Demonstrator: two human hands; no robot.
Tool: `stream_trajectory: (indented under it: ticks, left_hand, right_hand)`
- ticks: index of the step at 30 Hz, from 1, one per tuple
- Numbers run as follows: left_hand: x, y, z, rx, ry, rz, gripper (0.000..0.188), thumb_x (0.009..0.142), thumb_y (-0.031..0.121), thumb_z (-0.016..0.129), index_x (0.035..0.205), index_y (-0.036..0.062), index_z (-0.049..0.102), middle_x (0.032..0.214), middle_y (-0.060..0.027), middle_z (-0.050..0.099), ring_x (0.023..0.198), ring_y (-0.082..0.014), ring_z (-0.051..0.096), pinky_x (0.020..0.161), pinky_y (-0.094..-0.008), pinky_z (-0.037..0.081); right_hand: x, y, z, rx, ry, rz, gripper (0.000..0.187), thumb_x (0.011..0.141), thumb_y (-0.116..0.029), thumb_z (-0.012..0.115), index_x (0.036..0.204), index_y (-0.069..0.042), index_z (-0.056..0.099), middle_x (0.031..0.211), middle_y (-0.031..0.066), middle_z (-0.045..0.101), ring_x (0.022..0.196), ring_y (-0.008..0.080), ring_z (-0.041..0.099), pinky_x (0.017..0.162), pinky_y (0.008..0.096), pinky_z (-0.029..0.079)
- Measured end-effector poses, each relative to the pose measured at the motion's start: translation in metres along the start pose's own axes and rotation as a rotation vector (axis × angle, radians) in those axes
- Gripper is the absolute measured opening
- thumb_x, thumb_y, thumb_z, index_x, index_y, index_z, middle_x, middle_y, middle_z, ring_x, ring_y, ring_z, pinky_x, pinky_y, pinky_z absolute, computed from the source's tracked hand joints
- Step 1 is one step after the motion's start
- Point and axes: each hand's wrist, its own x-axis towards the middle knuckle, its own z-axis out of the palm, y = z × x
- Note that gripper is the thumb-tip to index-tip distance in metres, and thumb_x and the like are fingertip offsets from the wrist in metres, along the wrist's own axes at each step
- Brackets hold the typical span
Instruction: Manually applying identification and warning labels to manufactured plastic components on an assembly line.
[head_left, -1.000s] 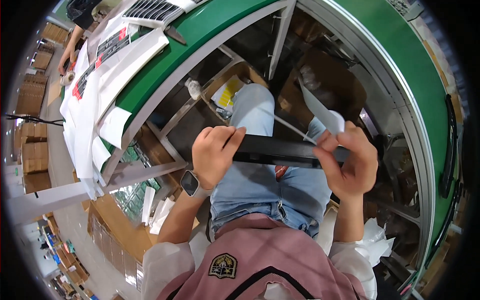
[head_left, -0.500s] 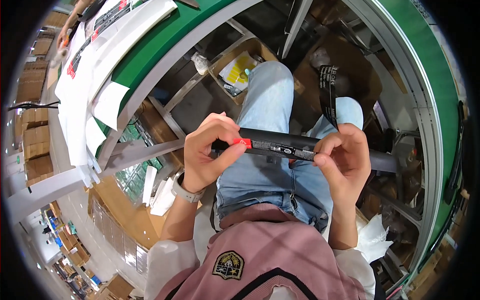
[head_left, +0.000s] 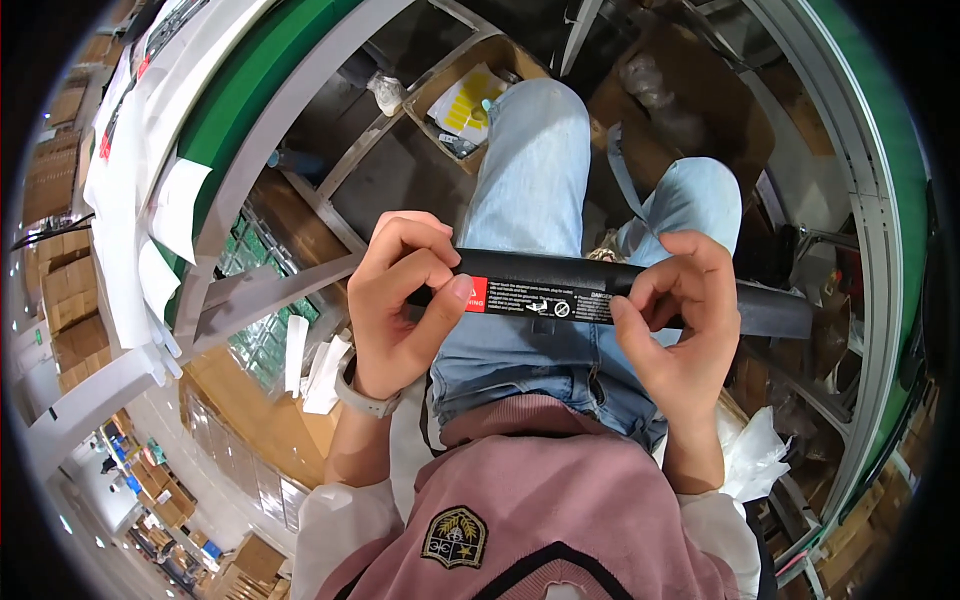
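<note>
A long black bar-shaped part (head_left: 545,264) lies across my thighs, its far right end reaching past my right hand. In front of it a black printed label strip (head_left: 535,296) with a red end is stretched between my hands. My left hand (head_left: 400,305) pinches the red end between thumb and fingers. Farther along the strip, my right hand (head_left: 685,330) has thumb and fingertips closed on it. A pale narrow tail (head_left: 622,170) rises beyond the right hand, seemingly the strip's back side. Whether the label touches the bar, I cannot tell.
Green-topped benches with metal frames stand at left (head_left: 255,95) and right (head_left: 890,270). White sheets (head_left: 180,205) hang over the left one. An open carton (head_left: 475,160) with papers sits beyond my knees. Crumpled white wrapping (head_left: 750,455) lies by my right side.
The strip's tail has swung from its printed black face to a pale side. My left hand has moved slightly left, and the label is now nearer and straighter along the bar.
</note>
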Motion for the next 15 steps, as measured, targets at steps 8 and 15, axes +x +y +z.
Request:
stream_trajectory:
  ticks: [8, 15]
  left_hand:
    - [-0.0021, -0.0010, 0.0040, 0.061, -0.013, -0.005, 0.018, 0.075, 0.006, 0.064, 0.068, 0.0020, 0.048, 0.091, -0.0109, 0.055, 0.097, -0.0283, 0.054, 0.082, -0.0358, 0.043]
    - [-0.0028, 0.0000, 0.0058, 0.025, 0.022, -0.043, 0.025, 0.069, -0.002, 0.068, 0.061, 0.0018, 0.045, 0.091, -0.0110, 0.054, 0.093, -0.0264, 0.057, 0.074, -0.0337, 0.045]
  right_hand:
    - [0.0023, -0.0020, 0.0000, 0.008, -0.029, 0.053, 0.055, 0.073, 0.005, 0.072, 0.122, -0.005, 0.049, 0.074, -0.0005, 0.059, 0.063, 0.0033, 0.054, 0.056, 0.0164, 0.042]
    - [0.0034, -0.0026, 0.0008, -0.002, -0.050, 0.072, 0.054, 0.073, 0.006, 0.071, 0.121, -0.005, 0.049, 0.074, -0.0004, 0.060, 0.063, 0.0031, 0.054, 0.056, 0.0163, 0.042]
